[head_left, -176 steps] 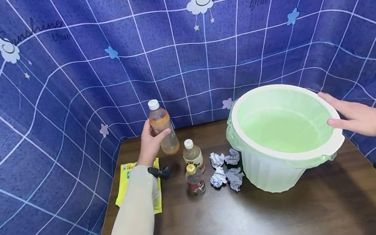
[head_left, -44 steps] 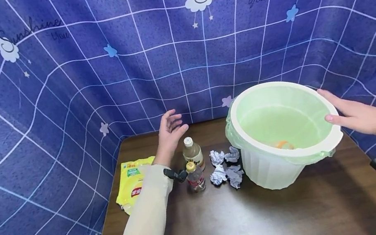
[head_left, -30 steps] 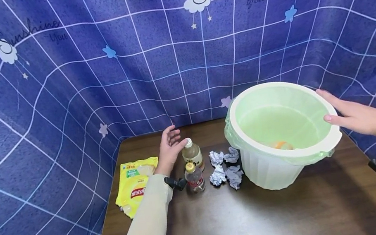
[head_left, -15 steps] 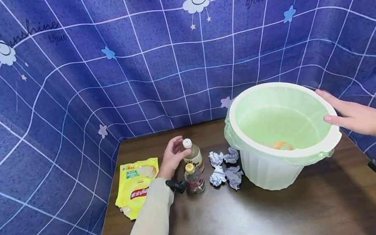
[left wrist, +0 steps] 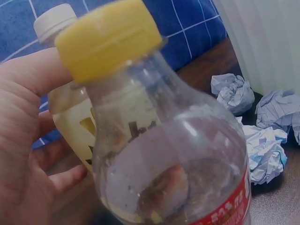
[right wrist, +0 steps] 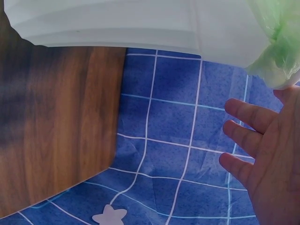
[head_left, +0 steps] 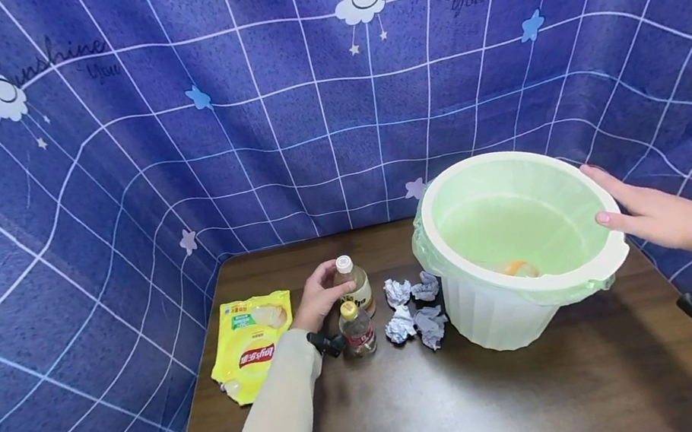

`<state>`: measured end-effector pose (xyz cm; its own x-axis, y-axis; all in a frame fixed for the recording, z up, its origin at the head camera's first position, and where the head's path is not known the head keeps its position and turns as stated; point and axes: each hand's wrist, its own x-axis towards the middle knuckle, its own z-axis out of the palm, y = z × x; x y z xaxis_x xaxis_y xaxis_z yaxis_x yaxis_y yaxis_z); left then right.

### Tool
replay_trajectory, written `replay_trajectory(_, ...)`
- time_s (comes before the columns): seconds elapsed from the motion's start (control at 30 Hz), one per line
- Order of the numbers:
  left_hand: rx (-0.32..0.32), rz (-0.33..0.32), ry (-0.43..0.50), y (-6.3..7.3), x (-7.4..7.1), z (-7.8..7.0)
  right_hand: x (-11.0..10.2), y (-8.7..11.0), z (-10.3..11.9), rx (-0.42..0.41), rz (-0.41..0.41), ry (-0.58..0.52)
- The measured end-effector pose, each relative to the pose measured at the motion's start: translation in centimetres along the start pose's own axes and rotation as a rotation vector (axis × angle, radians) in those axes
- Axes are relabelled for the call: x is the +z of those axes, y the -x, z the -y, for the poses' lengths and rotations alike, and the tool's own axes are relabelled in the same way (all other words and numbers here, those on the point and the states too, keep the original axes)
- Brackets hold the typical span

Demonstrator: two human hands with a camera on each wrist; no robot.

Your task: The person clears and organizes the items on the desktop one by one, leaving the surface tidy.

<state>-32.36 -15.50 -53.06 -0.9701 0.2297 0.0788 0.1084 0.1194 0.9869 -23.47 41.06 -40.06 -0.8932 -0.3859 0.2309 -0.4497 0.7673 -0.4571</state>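
Right, on my head feed the left hand [head_left: 315, 300] sits left of centre, thumb and fingers curled round the white-capped bottle [head_left: 361, 295]. That bottle stands upright on the brown table [head_left: 390, 424]; how firmly it is pressed, I cannot tell. Just below it in the frame stands the yellow-capped bottle [head_left: 360, 337], which fills much of my left wrist view and hides part of the grip.

At the right of the head view I have the right hand [head_left: 667, 221] at the rim of the white bin [head_left: 496, 317], its thumb over the edge. The right wrist camera shows me its fingers straight and spread wide. A green liner [head_left: 425, 252] covers the inside, and an orange patch [head_left: 520, 268] shows low in there, too obscured for me to name.

Four crumpled paper balls [head_left: 400, 324] lie near the centre, between bottles and bin. The yellow packet [head_left: 251, 348] lies at lower left.
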Motion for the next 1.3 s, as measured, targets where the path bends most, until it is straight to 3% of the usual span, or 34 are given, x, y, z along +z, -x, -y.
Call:
replay_trajectory(0.27, -0.013, 0.007, -0.083, 0.2, 0.0, 0.0, -0.1, 0.0, 0.1, -0.001, -0.003, 0.001)
replay_trajectory(0.57, 0.046, -0.026, -0.129, 0.2, 0.3, -0.5, -0.2, 0.2, 0.2, 0.012, 0.003, 0.012)
replay_trajectory(0.73, 0.075, -0.030, -0.119, -0.1, 0.1, -1.6, -0.2, 0.2, 0.2, 0.017, 0.005, 0.027)
replay_trajectory(0.9, 0.070, -0.047, -0.154, -0.6, -0.3, -2.5, -0.3, 0.1, 0.2, 0.018, 0.015, 0.027)
replay_trajectory(1.13, 0.078, -0.113, -0.145, -2.6, -0.9, -1.3, -0.2, 0.0, 0.2, -0.001, 0.002, 0.028)
replay_trajectory(1.3, 0.117, -0.130, -0.140, -3.2, -1.1, -2.5, -0.3, 0.0, 0.1, 0.006, 0.007, 0.037)
